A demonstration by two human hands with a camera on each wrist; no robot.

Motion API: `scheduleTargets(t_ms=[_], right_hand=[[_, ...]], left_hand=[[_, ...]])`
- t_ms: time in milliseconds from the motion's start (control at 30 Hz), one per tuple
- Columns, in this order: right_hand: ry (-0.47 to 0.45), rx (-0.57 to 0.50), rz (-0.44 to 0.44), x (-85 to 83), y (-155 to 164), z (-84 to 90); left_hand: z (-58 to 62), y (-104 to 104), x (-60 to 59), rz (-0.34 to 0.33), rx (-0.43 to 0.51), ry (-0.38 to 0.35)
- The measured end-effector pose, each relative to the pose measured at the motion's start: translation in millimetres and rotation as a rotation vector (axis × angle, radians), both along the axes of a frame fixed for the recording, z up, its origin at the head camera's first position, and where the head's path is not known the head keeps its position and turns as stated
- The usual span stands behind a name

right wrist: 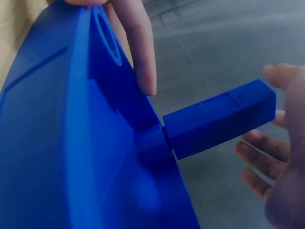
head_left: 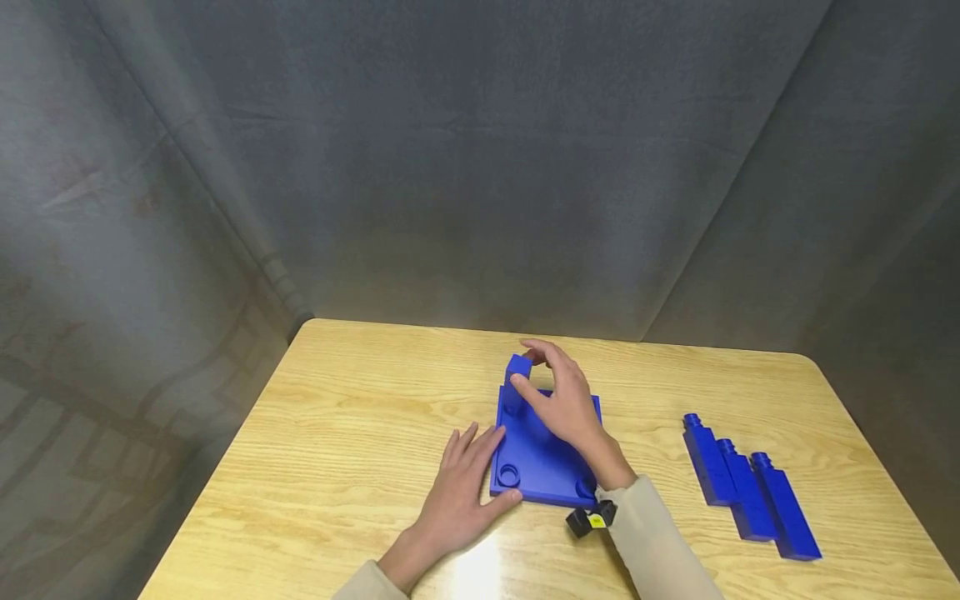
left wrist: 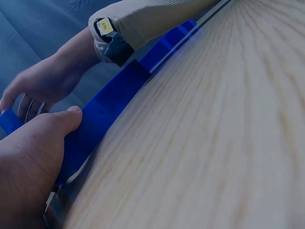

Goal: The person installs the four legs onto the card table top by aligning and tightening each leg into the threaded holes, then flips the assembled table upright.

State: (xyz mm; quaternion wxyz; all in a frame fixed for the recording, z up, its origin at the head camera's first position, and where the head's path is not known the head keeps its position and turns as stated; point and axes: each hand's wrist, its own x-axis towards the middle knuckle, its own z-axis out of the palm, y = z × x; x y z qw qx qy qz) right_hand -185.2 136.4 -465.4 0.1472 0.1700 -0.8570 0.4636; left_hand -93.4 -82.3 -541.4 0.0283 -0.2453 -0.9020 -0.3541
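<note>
A square blue base (head_left: 543,460) with a raised rim and round corner sockets lies on the table. A blue square-section leg (right wrist: 219,119) stands upright at its far left corner, its narrow end at the socket. My right hand (head_left: 562,400) is around the leg's upper end, thumb beside its top and the fingers spread apart behind it. In the right wrist view those fingers stand off the leg. My left hand (head_left: 461,500) rests against the base, straight fingers along its left edge and the thumb (left wrist: 71,119) on the front edge.
Several more blue legs with threaded ends (head_left: 750,492) lie side by side on the wooden table (head_left: 337,450) at the right. Dark grey curtains (head_left: 480,167) hang behind the table and at its sides. The right wrist wears a small black camera (head_left: 591,520).
</note>
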Motion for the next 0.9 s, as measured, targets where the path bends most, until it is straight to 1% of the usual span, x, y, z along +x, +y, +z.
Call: scheduleTargets(t_ms=[133, 267, 500, 700, 900], right_hand=[[0.030, -0.030, 0.082, -2.2, 3.2, -1.9], [0.036, -0.047, 0.097, -4.3, 4.0, -2.8], [0.038, -0.063, 0.040, -5.1, 3.2, -2.3], [0.020, -0.059, -0.035, -4.5, 0.6, -0.5], [-0.018, -0.055, -0.069, -3.8, -0.3, -0.5]], left_hand=[[-0.5, 0.6, 0.3, 0.002, -0.001, 0.016], [-0.5, 0.7, 1.0, 0.005, 0.002, 0.028], [-0.4, 0.5, 0.9, 0.004, 0.008, 0.029], [-0.7, 0.6, 0.3, 0.004, 0.003, 0.019], [-2.6, 1.5, -0.8, 0.011, 0.006, 0.070]])
